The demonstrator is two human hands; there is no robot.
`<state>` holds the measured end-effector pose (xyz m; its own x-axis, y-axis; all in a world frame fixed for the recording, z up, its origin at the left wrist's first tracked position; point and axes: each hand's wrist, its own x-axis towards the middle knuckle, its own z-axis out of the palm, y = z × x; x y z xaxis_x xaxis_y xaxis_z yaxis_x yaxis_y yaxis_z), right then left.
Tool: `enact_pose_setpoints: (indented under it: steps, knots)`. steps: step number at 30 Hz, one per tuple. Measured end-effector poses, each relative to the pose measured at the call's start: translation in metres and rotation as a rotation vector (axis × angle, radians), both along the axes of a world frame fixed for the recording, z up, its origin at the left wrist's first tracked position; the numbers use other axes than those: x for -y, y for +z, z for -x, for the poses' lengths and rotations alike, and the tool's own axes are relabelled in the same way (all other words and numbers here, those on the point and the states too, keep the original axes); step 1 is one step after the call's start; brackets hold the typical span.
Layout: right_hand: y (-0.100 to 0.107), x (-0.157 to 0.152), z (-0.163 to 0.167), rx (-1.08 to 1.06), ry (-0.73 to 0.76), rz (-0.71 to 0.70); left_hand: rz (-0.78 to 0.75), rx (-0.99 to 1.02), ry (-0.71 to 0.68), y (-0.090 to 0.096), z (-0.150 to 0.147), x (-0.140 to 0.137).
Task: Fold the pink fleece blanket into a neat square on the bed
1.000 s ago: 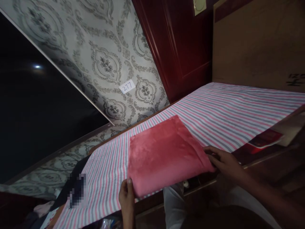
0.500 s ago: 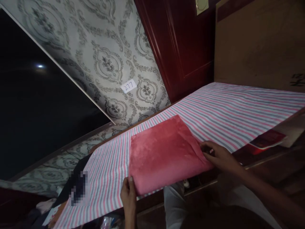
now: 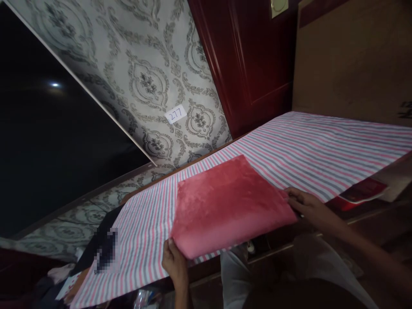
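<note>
Folded pink fleece cloth, soft, light, likely floppy, lies on striped table cover; left hand pinches near corner, right hand grips right edge, best held at both corners.

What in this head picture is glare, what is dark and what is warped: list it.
Head view: dim, warm light; one small glare spot on the dark screen; strong tilt and wide-angle stretch, so the striped sheet runs slantwise; bottom edge sinks into shadow; the red folded cloth, left hand and right hand read fairly sharp; one patch is pixelated.
</note>
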<state>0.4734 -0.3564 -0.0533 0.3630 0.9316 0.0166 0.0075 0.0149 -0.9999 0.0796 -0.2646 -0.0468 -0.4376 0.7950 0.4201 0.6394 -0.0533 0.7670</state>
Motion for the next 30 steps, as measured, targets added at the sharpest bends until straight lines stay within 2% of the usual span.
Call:
enact_pose_setpoints:
  steps: [5,10,16,19,25,30]
  knots:
    - [-0.009,0.012,0.000,-0.198,0.049,0.087,0.047,0.067,-0.136,-0.004,0.007,0.002]
    - [-0.008,0.021,0.002,-0.152,0.018,0.050,0.045,0.172,-0.243,0.002,0.008,0.012]
    - [-0.015,0.022,0.000,-0.129,-0.048,0.057,0.085,0.153,-0.206,-0.002,0.010,0.009]
    - [-0.019,0.020,-0.003,-0.141,0.012,0.085,0.124,0.141,-0.229,0.000,0.014,0.003]
    - [-0.013,-0.004,-0.013,-0.088,0.075,0.099,0.190,-0.066,-0.291,0.029,0.015,-0.016]
    - [0.003,-0.036,-0.018,-0.062,0.116,0.009,0.234,-0.260,-0.304,0.055,0.010,-0.046]
